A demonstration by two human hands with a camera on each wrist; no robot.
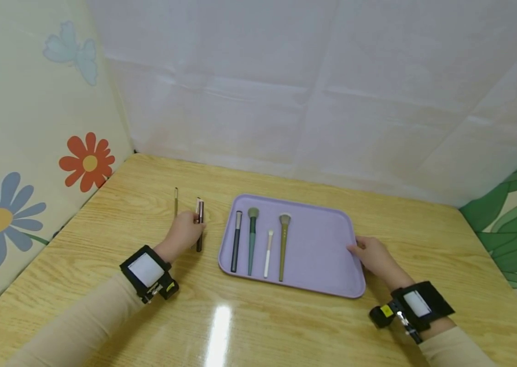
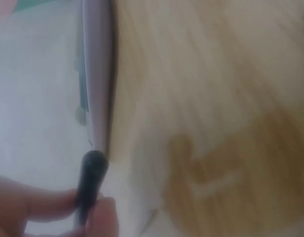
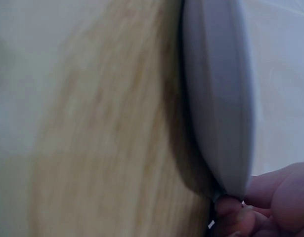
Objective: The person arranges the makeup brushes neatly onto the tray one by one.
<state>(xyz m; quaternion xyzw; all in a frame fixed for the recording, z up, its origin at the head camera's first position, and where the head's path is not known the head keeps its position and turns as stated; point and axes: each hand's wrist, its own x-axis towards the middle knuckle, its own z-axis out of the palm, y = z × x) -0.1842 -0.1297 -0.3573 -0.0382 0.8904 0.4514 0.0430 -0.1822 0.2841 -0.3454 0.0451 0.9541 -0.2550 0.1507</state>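
My left hand (image 1: 182, 232) pinches a slim dark makeup brush (image 1: 200, 242) between thumb and fingers, left of the purple tray (image 1: 322, 250). Its rounded dark handle end (image 2: 94, 165) shows in the left wrist view. A thin, lighter stick-like piece (image 1: 197, 204) shows beside it, partly hidden by the hand. Just beyond that hand lies a thin gold-brown brush (image 1: 176, 199), its lower part covered. My right hand (image 1: 375, 257) grips the tray's right rim, thumb on top and fingers beneath. On the tray lie a black-handled brush (image 1: 235, 250), a green brush (image 1: 252, 239), a small white brush (image 1: 268, 255) and an olive brush (image 1: 283, 244).
All of this stands on a wood-grain table (image 1: 286, 331). A pale sheet (image 1: 286, 102) hangs behind it, and a flower-printed wall covering (image 1: 33, 127) borders the left. Green leaf print (image 1: 515, 224) shows at the right.
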